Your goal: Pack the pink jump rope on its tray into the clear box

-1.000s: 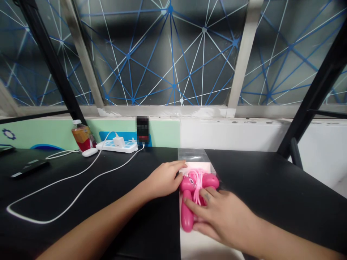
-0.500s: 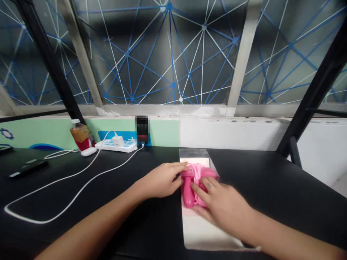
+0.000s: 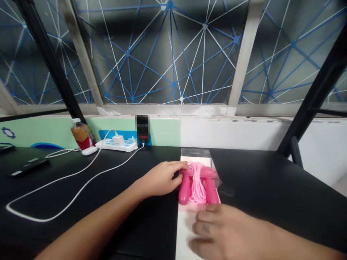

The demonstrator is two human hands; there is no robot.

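A pink skipping rope (image 3: 197, 183) with two thick pink handles and a coiled pale cord lies in a clear plastic box (image 3: 195, 154) on the black table (image 3: 108, 202). My left hand (image 3: 162, 178) rests flat on the table at the box's left side, fingertips touching its edge near a handle. My right hand (image 3: 225, 231) hovers nearer to me over the white strip (image 3: 183, 231) below the box, fingers loosely curled, holding nothing.
A white power strip (image 3: 116, 145) with a charger, a drinks bottle (image 3: 80, 135), a white mouse (image 3: 89, 151) and a dark flat device (image 3: 25, 167) sit at the back left. White cables (image 3: 67, 191) trail across the table. Black frame posts stand at both sides.
My right hand has let go of the pink handles and drawn back towards me. The rope has slid further into the clear box. My left hand stays at the box's edge.
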